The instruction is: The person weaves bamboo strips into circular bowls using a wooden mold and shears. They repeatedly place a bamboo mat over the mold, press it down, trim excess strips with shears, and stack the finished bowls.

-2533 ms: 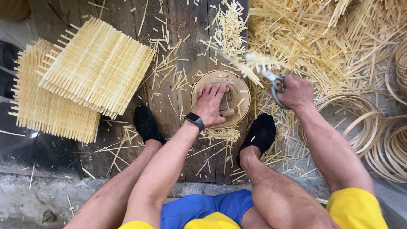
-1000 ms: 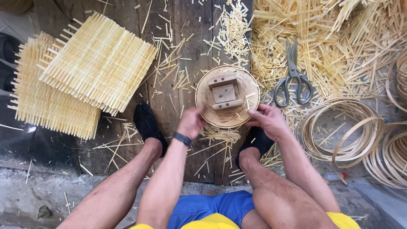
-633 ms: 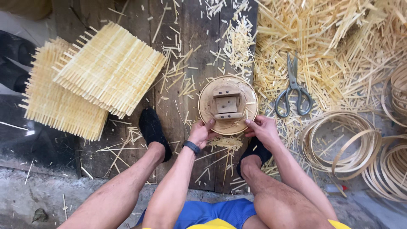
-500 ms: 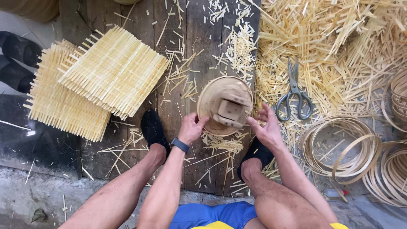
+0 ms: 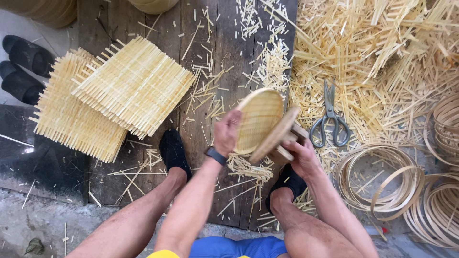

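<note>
**Head view: both hands lift a round woven tray and a wooden disc off the planks**

Head view, looking straight down past bare knees and forearms. Both arms reach forward between the legs, elbows bent, a dark watch [image 5: 216, 155] on the left wrist.

Left hand [image 5: 227, 132]: fingers curled over the near-left rim of the round woven tray [image 5: 260, 119], gripping it. Tray tipped up on edge, its woven face turned toward the camera, held above the wooden planks [image 5: 224, 71].

Right hand [image 5: 301, 155]: closed around the wooden block [image 5: 287, 148] on the back of a round wooden disc [image 5: 276, 134]. Disc tilted, leaning against the right side of the tray, touching it. Fingertips hidden under the block.

Around:
- Scissors [image 5: 329, 117] lie just right of the disc, on loose bamboo strips [image 5: 382, 57], blades pointing away.
- Coiled bamboo hoops [image 5: 382, 181] at right, near the right knee; more at the far right edge.
- Two stacks of square woven mats [image 5: 134, 86], overlapping, well to the left.
- Short offcuts scattered over the planks.
- Feet in black footwear [image 5: 173, 150] planted either side of the hands; the right foot partly hidden under the right hand.
- Pair of black sandals [image 5: 21, 67] at the left edge.
</note>
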